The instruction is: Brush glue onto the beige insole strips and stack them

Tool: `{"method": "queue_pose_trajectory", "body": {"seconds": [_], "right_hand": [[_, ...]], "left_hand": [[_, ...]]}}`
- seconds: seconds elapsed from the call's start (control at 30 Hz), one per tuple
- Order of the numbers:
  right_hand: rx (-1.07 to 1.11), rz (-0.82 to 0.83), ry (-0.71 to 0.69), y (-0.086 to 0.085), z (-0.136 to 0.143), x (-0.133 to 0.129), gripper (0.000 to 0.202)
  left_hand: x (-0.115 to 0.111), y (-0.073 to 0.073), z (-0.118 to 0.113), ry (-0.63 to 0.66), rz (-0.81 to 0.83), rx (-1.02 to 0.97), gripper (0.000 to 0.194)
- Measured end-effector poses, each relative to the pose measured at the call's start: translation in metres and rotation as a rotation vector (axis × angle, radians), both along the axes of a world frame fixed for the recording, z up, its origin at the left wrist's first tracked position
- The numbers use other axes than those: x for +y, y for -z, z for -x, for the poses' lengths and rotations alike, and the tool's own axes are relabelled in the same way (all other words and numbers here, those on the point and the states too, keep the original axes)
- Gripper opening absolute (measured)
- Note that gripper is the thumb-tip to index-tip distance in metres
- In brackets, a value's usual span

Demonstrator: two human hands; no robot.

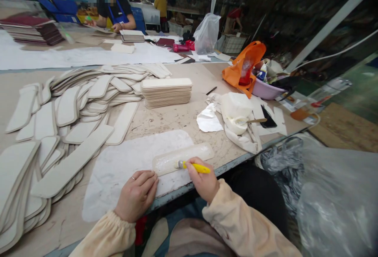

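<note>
My right hand (202,179) is closed around a yellow-handled brush (197,167), its bristles touching a pale rounded strip (183,158) with a wet-looking surface. That strip lies on a white sheet (118,170) near the table's front edge. At the strip's left end, my left hand (138,194) presses with its fingers held together, the fingertips on the strip's corner. Beyond the sheet stands a neat stack of pale strips (167,93). Many loose pale strips (67,105) are heaped to the left.
A white tub (236,109) with a wooden stick stands on cloth at the right, near a black phone (268,117). Behind are an orange bag (243,69) and a purple basin (267,88). A masked person works across the table. Plastic bags hang at the right.
</note>
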State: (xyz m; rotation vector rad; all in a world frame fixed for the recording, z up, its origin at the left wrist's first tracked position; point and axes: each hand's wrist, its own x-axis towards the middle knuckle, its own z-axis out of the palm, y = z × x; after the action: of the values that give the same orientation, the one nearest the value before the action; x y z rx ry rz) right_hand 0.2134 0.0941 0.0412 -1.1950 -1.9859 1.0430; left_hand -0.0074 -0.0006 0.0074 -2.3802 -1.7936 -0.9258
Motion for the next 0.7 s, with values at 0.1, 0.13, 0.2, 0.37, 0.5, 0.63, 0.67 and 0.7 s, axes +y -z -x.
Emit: {"method": "queue_pose_trajectory", "body": {"seconds": [0.1, 0.13, 0.2, 0.37, 0.5, 0.63, 0.67, 0.7], "right_hand": [[-0.056, -0.060, 0.182, 0.001, -0.040, 0.020, 0.027], [-0.089, -0.100, 0.231, 0.001, -0.052, 0.026, 0.027], [-0.143, -0.205, 0.295, -0.001, -0.070, 0.033, 0.025], [-0.230, -0.530, 0.173, 0.005, -0.074, 0.030, 0.017], [-0.231, -0.655, -0.063, 0.018, -0.068, 0.021, 0.014], [-0.191, -0.742, 0.018, 0.035, -0.080, 0.032, 0.023], [-0.214, -0.731, 0.034, 0.040, -0.082, 0.037, 0.026], [-0.225, -0.734, 0.024, 0.043, -0.084, 0.040, 0.028]], "left_hand": [[0.000, -0.001, 0.000, -0.004, -0.009, -0.002, 0.015], [0.000, -0.001, 0.000, -0.003, -0.009, 0.000, 0.015], [0.000, -0.001, 0.000, 0.000, -0.007, 0.004, 0.015], [0.001, 0.001, 0.000, -0.013, -0.002, -0.004, 0.016], [-0.002, -0.003, -0.006, -0.042, 0.030, -0.040, 0.015], [-0.003, -0.003, -0.006, -0.059, 0.073, -0.026, 0.014], [-0.003, -0.003, -0.006, -0.067, 0.088, -0.016, 0.014], [-0.003, -0.002, -0.006, -0.077, 0.101, -0.006, 0.014]]}}
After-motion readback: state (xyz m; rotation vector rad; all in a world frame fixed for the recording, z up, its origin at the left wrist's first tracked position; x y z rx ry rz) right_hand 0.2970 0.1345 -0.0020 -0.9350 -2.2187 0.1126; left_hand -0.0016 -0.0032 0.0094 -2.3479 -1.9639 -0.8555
